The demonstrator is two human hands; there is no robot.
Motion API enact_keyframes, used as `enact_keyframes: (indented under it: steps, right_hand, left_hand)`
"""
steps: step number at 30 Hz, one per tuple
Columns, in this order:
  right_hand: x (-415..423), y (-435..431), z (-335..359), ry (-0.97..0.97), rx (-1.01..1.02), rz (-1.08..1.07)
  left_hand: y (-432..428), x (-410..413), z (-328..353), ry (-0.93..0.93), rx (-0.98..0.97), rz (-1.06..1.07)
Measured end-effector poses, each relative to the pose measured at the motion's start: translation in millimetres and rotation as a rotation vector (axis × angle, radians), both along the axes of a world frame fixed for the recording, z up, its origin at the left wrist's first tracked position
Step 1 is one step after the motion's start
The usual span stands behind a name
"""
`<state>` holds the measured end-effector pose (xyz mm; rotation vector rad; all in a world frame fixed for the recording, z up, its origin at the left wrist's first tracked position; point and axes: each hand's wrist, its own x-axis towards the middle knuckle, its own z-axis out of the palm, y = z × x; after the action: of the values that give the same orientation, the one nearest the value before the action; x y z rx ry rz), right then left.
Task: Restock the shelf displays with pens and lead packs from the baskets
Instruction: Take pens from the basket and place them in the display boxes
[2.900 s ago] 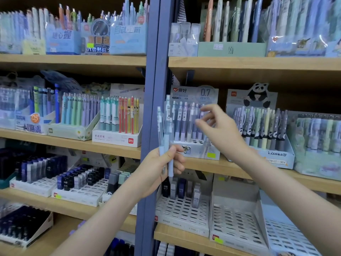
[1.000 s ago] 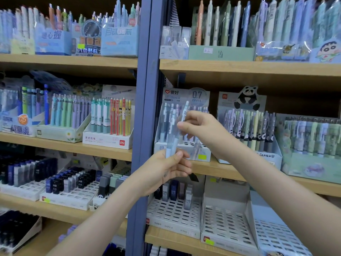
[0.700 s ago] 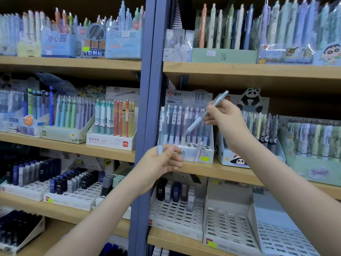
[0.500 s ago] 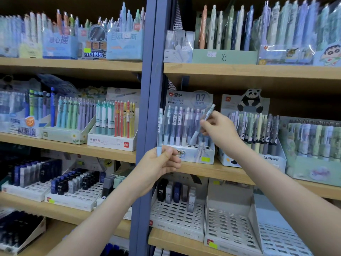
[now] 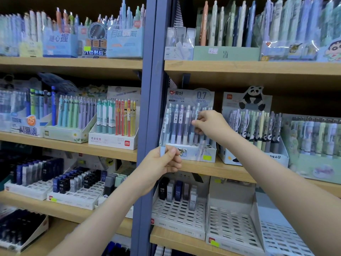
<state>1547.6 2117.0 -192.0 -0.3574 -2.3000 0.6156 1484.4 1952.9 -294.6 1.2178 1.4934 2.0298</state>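
Now, at the blue post (image 5: 147, 108), your left hand (image 5: 160, 163) grips a pale blue pen (image 5: 162, 151) upright, just beside the left wall of the 0.7 mm display box (image 5: 191, 152). Your right hand (image 5: 210, 126) pinches a second pen (image 5: 197, 110) standing among the box's rows. A panda box (image 5: 252, 100) crowds the right side. Below, a white slotted tray (image 5: 177, 213) holds a few lead packs (image 5: 162, 189) at its back; the wooden shelf edge (image 5: 199, 168) runs between. Open slots fill the tray's front.
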Motion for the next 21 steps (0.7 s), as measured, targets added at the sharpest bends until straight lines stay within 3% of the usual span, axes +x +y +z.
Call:
enact_keyframes:
  steps: [9,15,21]
  right_hand:
    - [0.0,-0.6,-5.8,-0.072,0.022,0.011]
    - [14.4,-2.3,-12.2,0.165,0.026,0.017]
    - [19.8,-5.7,-16.8,0.164,-0.001,0.010]
  left_hand:
    - [0.3,1.7,2.3,0.018,-0.014,0.009]
    - [1.8,3.4,5.4,0.012,-0.024,-0.005]
    - [5.5,5.8,5.6,0.020,-0.039,-0.006]
